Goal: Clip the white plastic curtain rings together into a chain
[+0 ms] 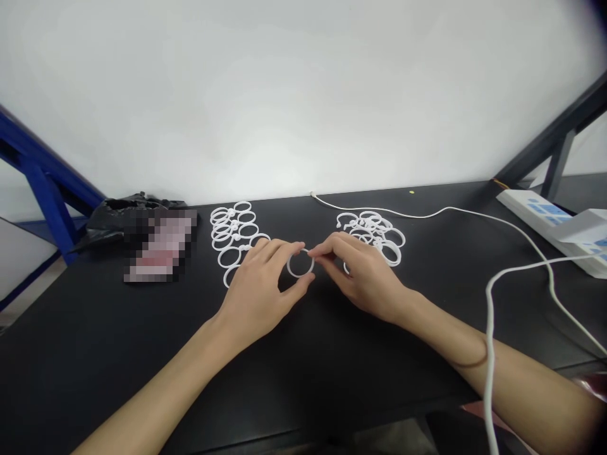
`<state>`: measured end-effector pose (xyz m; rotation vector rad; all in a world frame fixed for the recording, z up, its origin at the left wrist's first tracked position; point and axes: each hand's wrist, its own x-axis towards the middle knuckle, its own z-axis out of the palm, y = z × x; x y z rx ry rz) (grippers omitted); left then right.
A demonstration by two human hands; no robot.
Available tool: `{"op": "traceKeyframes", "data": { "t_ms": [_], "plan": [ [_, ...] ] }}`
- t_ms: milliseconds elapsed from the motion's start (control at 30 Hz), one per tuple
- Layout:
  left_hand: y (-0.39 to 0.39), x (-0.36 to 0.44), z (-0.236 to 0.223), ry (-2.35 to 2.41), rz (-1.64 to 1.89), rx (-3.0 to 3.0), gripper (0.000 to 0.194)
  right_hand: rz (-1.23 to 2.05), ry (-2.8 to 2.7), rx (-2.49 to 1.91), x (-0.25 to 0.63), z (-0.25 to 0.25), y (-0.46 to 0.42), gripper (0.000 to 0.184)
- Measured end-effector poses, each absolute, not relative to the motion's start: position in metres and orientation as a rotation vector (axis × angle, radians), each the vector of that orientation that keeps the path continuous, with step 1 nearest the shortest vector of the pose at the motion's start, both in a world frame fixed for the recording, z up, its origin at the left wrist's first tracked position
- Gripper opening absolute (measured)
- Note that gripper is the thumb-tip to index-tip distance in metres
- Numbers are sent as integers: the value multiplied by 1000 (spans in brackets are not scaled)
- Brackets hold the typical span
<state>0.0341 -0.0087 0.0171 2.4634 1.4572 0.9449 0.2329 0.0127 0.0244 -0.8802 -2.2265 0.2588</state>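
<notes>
Between my two hands, a white plastic ring (300, 277) is held just above the black table. My left hand (258, 284) curls around its left side, with fingertips on the upper edge and the thumb at the lower right. The thumb and fingers of my right hand (363, 268) pinch the ring's upper right edge. Left of my hands lie white rings in linked pairs (229, 257), stacked in a column and partly covered by my left hand. Another heap of white rings (392, 253) lies behind my right hand, some with small knobs or hooks showing.
On the black table (303, 373), a black plastic bag (109, 218) and a blurred-out flat item (161, 249) lie at left. A white cable (427, 216) runs across the back and right, passing over my right forearm. A white-and-blue box (545, 221) sits far right. A white wall (294, 95) stands behind.
</notes>
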Motion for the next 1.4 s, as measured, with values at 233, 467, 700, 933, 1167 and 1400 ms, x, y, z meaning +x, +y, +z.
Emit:
{"op": "traceKeyframes", "data": {
  "t_ms": [233,467,700,933,1167,1400],
  "plan": [
    [-4,22,29,1547,906,2428,32,247,-2172,-921,233,20,13,23],
    [18,-38,24,1937,740,2269,45,274,-2186,-987,233,20,12,25],
    [29,-62,17,2006,626,2187,48,299,-2238,-975,232,19,12,21],
    [31,-64,12,2041,555,2248,45,344,-2260,-994,232,20,11,19],
    [31,-67,9,2014,587,2260,42,296,-2258,-995,234,22,14,17],
    [33,-70,8,2003,627,2265,37,-117,-2124,-1157,256,28,35,17]
  ]
}}
